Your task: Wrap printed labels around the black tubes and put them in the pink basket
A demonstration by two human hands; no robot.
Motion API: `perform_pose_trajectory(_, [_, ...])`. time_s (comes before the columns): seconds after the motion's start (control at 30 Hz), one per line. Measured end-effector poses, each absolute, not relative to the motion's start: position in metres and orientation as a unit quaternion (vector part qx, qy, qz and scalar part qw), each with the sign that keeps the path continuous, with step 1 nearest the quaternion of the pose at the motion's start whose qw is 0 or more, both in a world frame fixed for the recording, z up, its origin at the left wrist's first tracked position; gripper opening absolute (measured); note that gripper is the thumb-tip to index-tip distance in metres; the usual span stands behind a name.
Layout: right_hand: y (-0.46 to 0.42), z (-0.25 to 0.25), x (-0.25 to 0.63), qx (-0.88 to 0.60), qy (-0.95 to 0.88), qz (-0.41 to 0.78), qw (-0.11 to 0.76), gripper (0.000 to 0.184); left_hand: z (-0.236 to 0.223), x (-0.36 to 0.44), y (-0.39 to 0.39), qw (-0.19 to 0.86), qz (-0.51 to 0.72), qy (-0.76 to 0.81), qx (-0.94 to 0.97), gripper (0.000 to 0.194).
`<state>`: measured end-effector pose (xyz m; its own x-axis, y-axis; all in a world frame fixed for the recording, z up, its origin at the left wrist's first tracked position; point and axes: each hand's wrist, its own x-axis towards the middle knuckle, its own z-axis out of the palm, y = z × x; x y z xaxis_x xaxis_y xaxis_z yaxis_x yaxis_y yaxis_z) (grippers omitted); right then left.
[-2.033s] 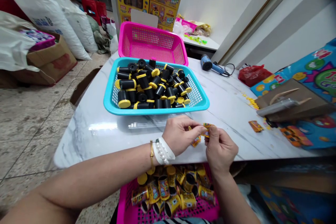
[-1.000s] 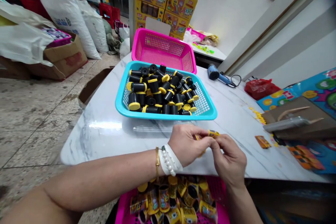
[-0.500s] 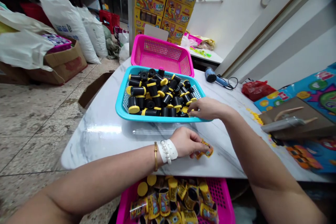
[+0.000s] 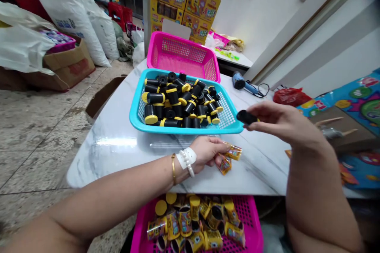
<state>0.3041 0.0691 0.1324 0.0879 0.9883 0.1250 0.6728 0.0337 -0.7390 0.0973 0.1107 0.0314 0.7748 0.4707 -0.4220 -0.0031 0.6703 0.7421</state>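
My right hand (image 4: 276,120) grips a small black cup (image 4: 247,117) with a bit of yellow at its covered end, held just right of the blue basket. My left hand (image 4: 212,151) pinches printed yellow sleeves (image 4: 233,151) over the white table; part of them is hidden by the fingers. Beyond my left hand stands the blue basket (image 4: 137,120), heaped with black cups (image 4: 190,107) that have yellow lids. Below the table edge, a pink basket (image 4: 255,229) holds several cups wrapped in printed yellow film (image 4: 213,240).
Behind the blue basket is another pink basket (image 4: 184,63). A blue heat gun (image 4: 239,81) with a cord lies at its right. Stacked yellow boxes (image 4: 198,2) rise at the back. A red bag (image 4: 291,97) and a colourful carton (image 4: 356,99) are at the right.
My right hand has left the blue basket, moving right and up with a black cup. My left hand has risen slightly, and the sleeves in it now spread apart.
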Motion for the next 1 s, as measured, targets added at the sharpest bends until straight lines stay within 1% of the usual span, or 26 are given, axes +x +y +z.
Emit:
perform_pose_trajectory(0.1, [0.025,0.111,0.306,-0.625,-0.544,0.328,0.454,0.033,0.03,0.1,0.113,0.879,0.148,0.312,0.328,0.015])
perform_pose_trajectory(0.17, [0.006,0.086,0.301,-0.612,-0.488,0.35,0.515,0.034,0.029,0.101,0.113,0.885,0.154,0.308,0.313,0.019])
perform_pose_trajectory(0.2, [0.0,0.074,0.297,-0.606,-0.467,0.363,0.533,0.034,0.028,0.101,0.114,0.887,0.155,0.306,0.311,0.022])
perform_pose_trajectory(0.27, [-0.007,0.052,0.289,-0.602,-0.439,0.387,0.543,0.034,0.027,0.101,0.114,0.887,0.155,0.303,0.311,0.024])
perform_pose_trajectory(0.37, [-0.01,0.034,0.278,-0.618,-0.406,0.384,0.553,0.031,0.023,0.102,0.114,0.885,0.161,0.305,0.312,0.021])
perform_pose_trajectory(0.47, [-0.011,0.029,0.272,-0.626,-0.374,0.377,0.57,0.033,0.02,0.102,0.115,0.883,0.177,0.298,0.316,0.016])
perform_pose_trajectory(0.63, [-0.01,0.029,0.265,-0.626,-0.338,0.448,0.541,0.043,0.019,0.102,0.116,0.887,0.196,0.274,0.317,0.011])
perform_pose_trajectory(0.7, [-0.009,0.027,0.261,-0.627,-0.316,0.457,0.547,0.046,0.021,0.101,0.117,0.888,0.2,0.276,0.307,0.012])
perform_pose_trajectory(0.77, [-0.008,0.025,0.256,-0.624,-0.301,0.447,0.565,0.047,0.022,0.1,0.117,0.888,0.206,0.281,0.3,0.014])
perform_pose_trajectory(0.87, [-0.008,0.021,0.248,-0.622,-0.316,0.413,0.585,0.044,0.021,0.1,0.118,0.886,0.214,0.279,0.302,0.018])
perform_pose_trajectory(0.93, [-0.009,0.019,0.243,-0.641,-0.348,0.349,0.588,0.039,0.02,0.1,0.117,0.886,0.209,0.273,0.311,0.019])
perform_pose_trajectory(1.0, [-0.01,0.019,0.239,-0.675,-0.387,0.248,0.578,0.031,0.019,0.1,0.117,0.885,0.2,0.268,0.323,0.021])
